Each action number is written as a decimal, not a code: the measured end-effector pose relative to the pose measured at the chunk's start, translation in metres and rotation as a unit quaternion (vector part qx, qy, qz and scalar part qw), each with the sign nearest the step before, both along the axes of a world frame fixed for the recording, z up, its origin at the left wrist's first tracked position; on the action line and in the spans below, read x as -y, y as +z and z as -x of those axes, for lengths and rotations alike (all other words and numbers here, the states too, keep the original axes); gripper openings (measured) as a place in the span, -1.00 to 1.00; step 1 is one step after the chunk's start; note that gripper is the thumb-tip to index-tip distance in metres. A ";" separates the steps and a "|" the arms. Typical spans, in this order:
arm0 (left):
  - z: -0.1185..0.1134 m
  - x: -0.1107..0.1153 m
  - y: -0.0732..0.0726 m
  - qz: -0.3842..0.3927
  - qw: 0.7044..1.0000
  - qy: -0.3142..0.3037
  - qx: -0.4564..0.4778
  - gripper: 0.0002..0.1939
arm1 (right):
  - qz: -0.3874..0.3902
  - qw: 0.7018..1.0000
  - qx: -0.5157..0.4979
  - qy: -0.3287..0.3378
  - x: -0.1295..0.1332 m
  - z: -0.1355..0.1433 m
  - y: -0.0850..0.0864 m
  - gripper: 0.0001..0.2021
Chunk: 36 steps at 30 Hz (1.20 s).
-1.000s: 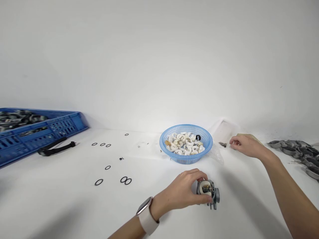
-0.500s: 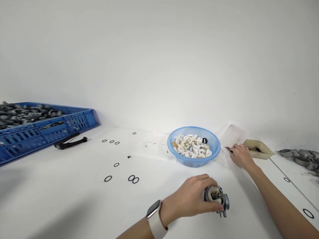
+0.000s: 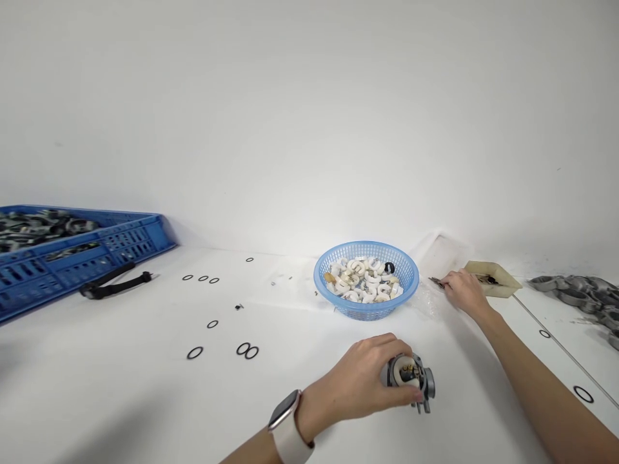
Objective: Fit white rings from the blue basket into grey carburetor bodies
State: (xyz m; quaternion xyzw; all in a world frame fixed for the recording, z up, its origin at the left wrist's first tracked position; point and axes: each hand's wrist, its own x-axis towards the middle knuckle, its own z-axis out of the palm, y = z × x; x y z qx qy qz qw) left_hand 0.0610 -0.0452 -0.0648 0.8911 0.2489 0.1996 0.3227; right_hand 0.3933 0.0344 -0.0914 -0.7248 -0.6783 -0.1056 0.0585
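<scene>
My left hand [image 3: 370,376], with a watch on its wrist, is wrapped round a grey metal carburetor [image 3: 428,385]. A white curved float [image 3: 399,370] and brass parts show in its opening, which faces me. Farther off to the right, my right hand [image 3: 465,291] reaches down with its fingers bent together at small metal pieces [image 3: 436,281]. These lie at the edge of a clear plastic bag [image 3: 428,301], just left of a cream-coloured bin [image 3: 505,283]. What the right fingertips pinch is too small and partly hidden.
A blue basket [image 3: 366,310] of white C-shaped floats stands between the hands and the wall. At left is a blue crate [image 3: 130,237] of grey parts, with a black strap [image 3: 116,285] beside it. Black rings [image 3: 251,352] dot the table. Grey castings [image 3: 580,293] lie far right.
The whole view has turned slightly right, so things sit farther left. My left hand keeps the carburetor; my right fingers stay by the small metal pieces, with little movement.
</scene>
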 end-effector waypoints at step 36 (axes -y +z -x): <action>-0.003 0.001 -0.003 -0.011 0.998 0.004 0.059 -0.79 | 0.101 0.737 -0.644 0.177 0.121 0.105 0.012 -0.75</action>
